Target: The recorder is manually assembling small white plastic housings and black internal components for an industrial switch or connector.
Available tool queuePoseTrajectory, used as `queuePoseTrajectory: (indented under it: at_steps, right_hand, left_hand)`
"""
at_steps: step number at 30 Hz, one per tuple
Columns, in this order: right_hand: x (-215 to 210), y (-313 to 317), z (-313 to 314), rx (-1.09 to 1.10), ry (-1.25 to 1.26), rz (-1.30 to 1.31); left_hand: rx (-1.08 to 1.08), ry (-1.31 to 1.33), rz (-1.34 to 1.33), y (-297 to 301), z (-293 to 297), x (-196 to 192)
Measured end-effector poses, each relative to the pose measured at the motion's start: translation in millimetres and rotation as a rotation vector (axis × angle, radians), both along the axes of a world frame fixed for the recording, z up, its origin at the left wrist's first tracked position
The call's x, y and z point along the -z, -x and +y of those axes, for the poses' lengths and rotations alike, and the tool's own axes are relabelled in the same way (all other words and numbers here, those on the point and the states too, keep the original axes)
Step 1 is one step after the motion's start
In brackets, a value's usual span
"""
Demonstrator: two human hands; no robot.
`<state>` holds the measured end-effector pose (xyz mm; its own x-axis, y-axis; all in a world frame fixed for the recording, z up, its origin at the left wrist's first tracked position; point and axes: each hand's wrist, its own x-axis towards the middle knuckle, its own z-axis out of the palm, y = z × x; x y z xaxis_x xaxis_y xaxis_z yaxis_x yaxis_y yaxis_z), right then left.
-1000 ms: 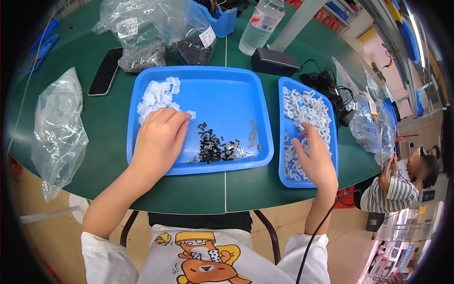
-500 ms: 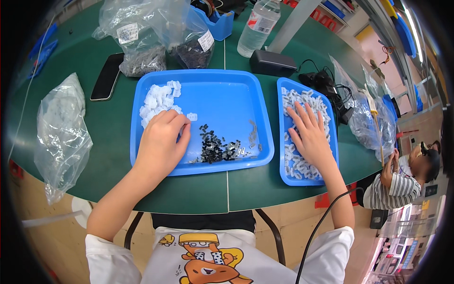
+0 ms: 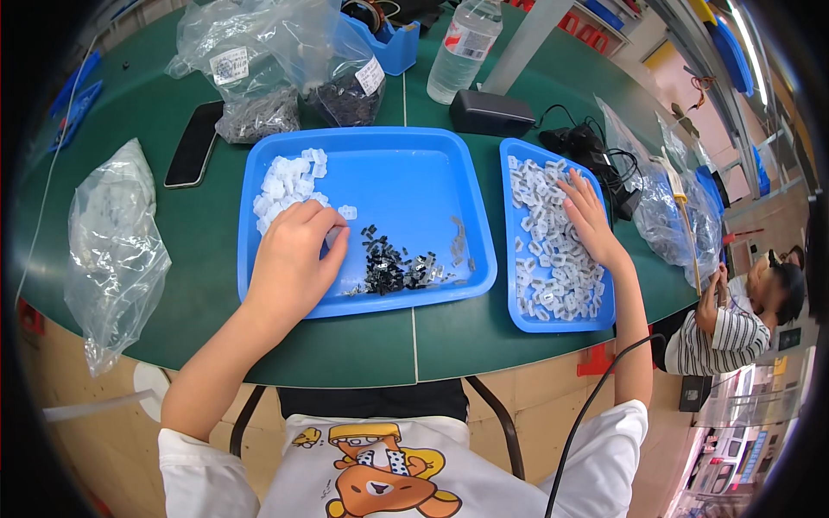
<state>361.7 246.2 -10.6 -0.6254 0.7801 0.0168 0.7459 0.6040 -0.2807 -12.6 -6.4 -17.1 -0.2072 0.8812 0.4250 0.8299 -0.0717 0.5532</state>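
Note:
My left hand (image 3: 304,257) rests at the left side of the large blue tray (image 3: 389,138). Its fingers are bent and pressed together, and whatever they may hold is hidden. Just beyond the fingertips lies a heap of small white translucent plastic pieces (image 3: 287,183), one of them apart to the right. Small black parts (image 3: 389,266) and a few grey metal strips (image 3: 458,242) lie in the same tray. My right hand (image 3: 589,223), fingers stretched out, lies over the right part of the narrower blue tray (image 3: 560,327), touching the small clear plastic parts (image 3: 544,226) spread in it.
Beyond the large tray are bags of dark parts (image 3: 259,114), a phone (image 3: 193,145), a water bottle (image 3: 465,52) and a black box (image 3: 492,113). A plastic bag (image 3: 117,250) lies left. Cables and bags (image 3: 669,216) sit right. Another person (image 3: 734,319) works at far right.
My right hand has slid to the right across the narrower tray, uncovering more clear parts in its middle. My left hand stays in nearly the same place and pose.

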Motion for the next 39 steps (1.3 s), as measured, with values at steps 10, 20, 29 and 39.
queuePoseTrajectory:
  at_steps: [10, 20, 29, 39]
  right_hand:
    - [-27.7, 21.4, -27.2, 0.067, -0.064, -0.069]
    - [-30.3, 109.3, -44.9, -0.200, -0.304, -0.007]
    - [-12.7, 188.2, -34.1, -0.587, -0.232, 0.241]
    - [-14.3, 191.7, -68.0, -0.621, 0.161, 0.380]
  left_hand:
    - [0.066, 0.054, 0.071, 3.0, -1.9, 3.3]
    - [0.117, 0.034, 0.076, 2.4, -3.2, 4.3]
    - [0.129, -0.004, 0.031, 0.1, -0.8, 2.7]
    - [0.150, 0.066, -0.167, 3.5, 0.5, 0.3]
